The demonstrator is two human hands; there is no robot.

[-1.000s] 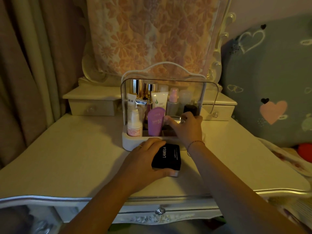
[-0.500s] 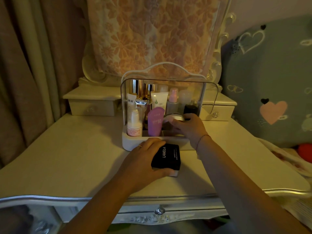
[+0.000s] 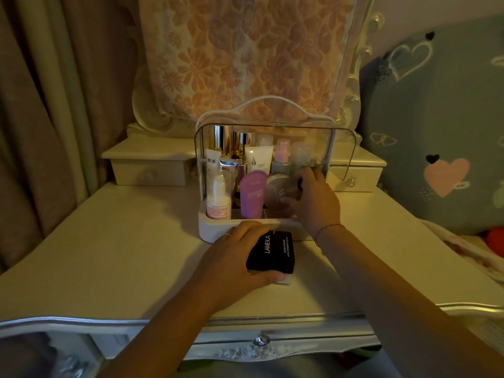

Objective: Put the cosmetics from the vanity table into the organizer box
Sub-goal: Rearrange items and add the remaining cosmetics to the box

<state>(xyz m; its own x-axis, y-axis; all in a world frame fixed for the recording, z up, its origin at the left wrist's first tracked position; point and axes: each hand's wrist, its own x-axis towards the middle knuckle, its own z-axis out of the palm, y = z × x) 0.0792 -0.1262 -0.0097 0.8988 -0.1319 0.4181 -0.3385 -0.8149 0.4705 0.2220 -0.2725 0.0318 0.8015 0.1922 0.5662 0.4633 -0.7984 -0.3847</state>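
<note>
Here, mid-placement at the organizer box (image 3: 218, 233), standing toward the back of the vanity table (image 3: 109, 255) with clear lid (image 3: 341, 148) raised for access from the front. Right hand (image 3: 313, 203): fingers curled round a round compact (image 3: 278, 193), tipped on edge inside the front right compartment, just beside the purple SPF50 tube (image 3: 253, 196). Probably tilted that way to fit a narrow slot and stand like its neighbours. Whether seated on the compartment floor: cannot tell, with the lower edge hidden behind the front wall. Left hand (image 3: 231, 257): wrapped over a black LAMEILA compact (image 3: 272, 252), thumb along the near edge, fingers over the far side, resting on the tabletop just in front of the box base. Apparently kept there for a short lift next. Taller bottles and tubes ranked at the rear, with the pump bottle (image 3: 218, 199) and the purple tube in front, presumably for visibility. Seemingly the last cosmetic outside the box: the black compact.
</note>
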